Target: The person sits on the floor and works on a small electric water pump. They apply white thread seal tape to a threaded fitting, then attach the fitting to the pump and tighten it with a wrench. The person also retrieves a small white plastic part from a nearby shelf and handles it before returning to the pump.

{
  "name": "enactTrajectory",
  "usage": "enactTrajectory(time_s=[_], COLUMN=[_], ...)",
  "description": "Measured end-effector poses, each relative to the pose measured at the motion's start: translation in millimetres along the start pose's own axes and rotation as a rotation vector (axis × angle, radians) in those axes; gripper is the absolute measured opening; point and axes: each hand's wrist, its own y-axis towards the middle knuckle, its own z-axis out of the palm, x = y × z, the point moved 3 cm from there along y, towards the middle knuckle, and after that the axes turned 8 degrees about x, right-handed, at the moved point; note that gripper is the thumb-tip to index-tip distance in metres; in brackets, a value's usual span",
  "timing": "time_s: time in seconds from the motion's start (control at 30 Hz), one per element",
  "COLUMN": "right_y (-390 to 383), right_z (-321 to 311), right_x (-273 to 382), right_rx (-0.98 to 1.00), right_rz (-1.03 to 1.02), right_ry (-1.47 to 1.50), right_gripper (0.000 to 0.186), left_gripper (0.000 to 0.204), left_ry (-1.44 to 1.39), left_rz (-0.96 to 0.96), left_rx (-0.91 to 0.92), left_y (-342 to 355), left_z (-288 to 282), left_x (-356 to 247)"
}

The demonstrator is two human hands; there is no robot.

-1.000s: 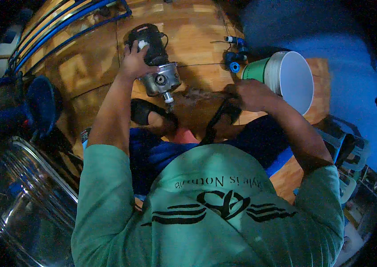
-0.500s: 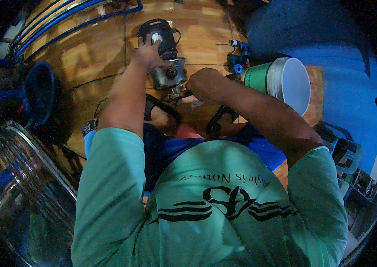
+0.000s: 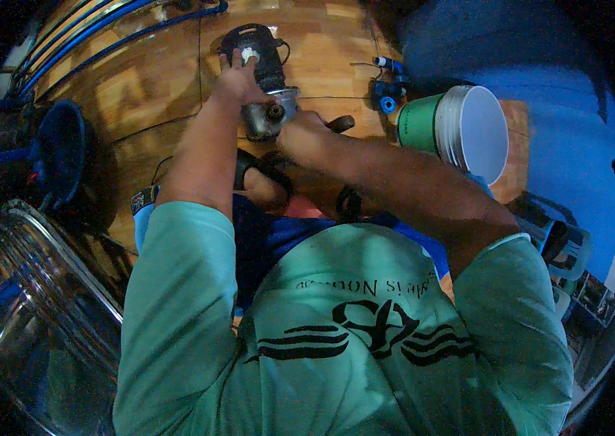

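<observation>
An electric water pump, with a black motor (image 3: pixel 269 62) and a grey metal pump head (image 3: pixel 260 120), lies on the wood-patterned floor in front of me. My left hand (image 3: pixel 238 78) grips its motor side, fingers spread over the dark casing near a white patch. At the near right corner of the pump head, my right hand (image 3: pixel 306 138) is closed round a hand tool with a dark handle (image 3: pixel 341 124), whose end sticks out to the right. Its jaws are hidden behind my hand, so I cannot tell whether it is a wrench or pliers.
Right of the pump lie blue and black pipe fittings (image 3: pixel 389 86) and a tipped white bucket (image 3: pixel 483 131) with a green band. A dark blue basin (image 3: pixel 64 156) stands at the left, with a shiny metal vessel (image 3: pixel 60 312) nearer. Blue pipes (image 3: pixel 115 25) run along the far left.
My right hand has moved left and slightly nearer the pump head, turning the tool so its handle end shifts left. My left hand stays on the motor.
</observation>
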Motion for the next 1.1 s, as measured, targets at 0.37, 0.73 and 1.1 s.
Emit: enactTrajectory(time_s=[0.37,0.73,1.1], right_y=[-41,-37,81], right_z=[-1,124,295], right_x=[-14,-105,-119], right_rx=[-0.104,0.007,0.042], right_rz=[0.036,-0.026,0.230], right_ry=[0.155,0.190,0.433], right_gripper=[0.018,0.023,0.025], left_gripper=[0.137,0.138,0.142], left_ry=[-0.002,-0.022,-0.123], left_rz=[0.005,0.050,0.099], left_rx=[0.055,0.044,0.026], left_y=[-10,-9,-3], left_z=[-13,-8,7], left_x=[-5,-2,12])
